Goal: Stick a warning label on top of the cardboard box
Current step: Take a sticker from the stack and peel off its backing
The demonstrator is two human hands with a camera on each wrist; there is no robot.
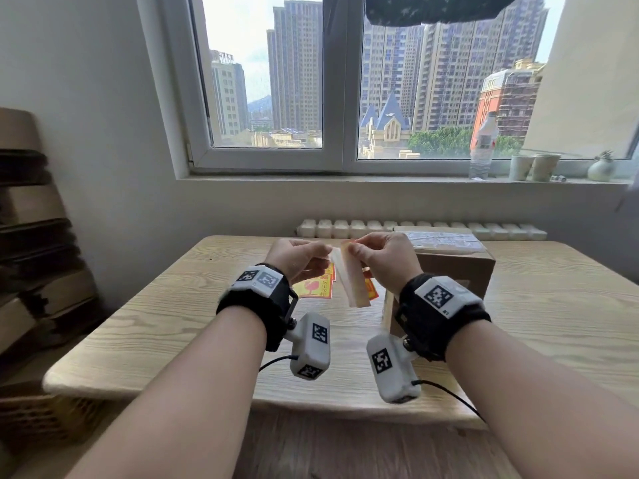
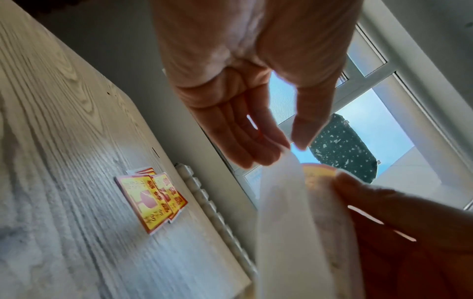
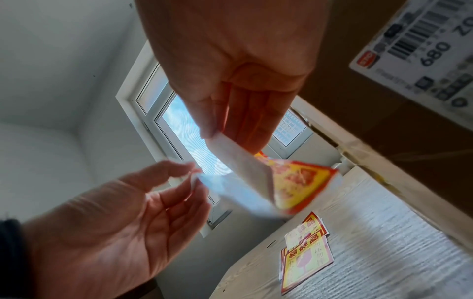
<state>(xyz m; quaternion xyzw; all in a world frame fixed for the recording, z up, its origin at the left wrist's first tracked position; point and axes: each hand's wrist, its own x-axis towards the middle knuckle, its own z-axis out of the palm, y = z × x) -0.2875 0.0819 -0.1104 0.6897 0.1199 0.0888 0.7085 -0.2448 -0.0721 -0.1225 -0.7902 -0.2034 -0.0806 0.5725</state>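
A red-and-yellow warning label (image 1: 358,288) hangs in the air above the wooden table (image 1: 173,323), half peeled from its white backing sheet (image 1: 337,262). My left hand (image 1: 325,254) pinches the top corner of the backing (image 2: 281,222) between thumb and fingers. My right hand (image 1: 352,250) pinches the top edge of the label (image 3: 297,182). In the right wrist view the two sheets spread apart in a V, with the backing (image 3: 238,194) on the left-hand side. The cardboard box (image 1: 453,271) stands on the table just behind and right of my right hand, with a shipping label (image 3: 422,50) on it.
A small stack of spare warning labels (image 1: 313,288) lies flat on the table under my hands. A radiator (image 1: 345,228) runs behind the table, below the window sill with a bottle (image 1: 482,146) and cups (image 1: 534,165). Flattened cartons (image 1: 31,236) are piled at the left wall.
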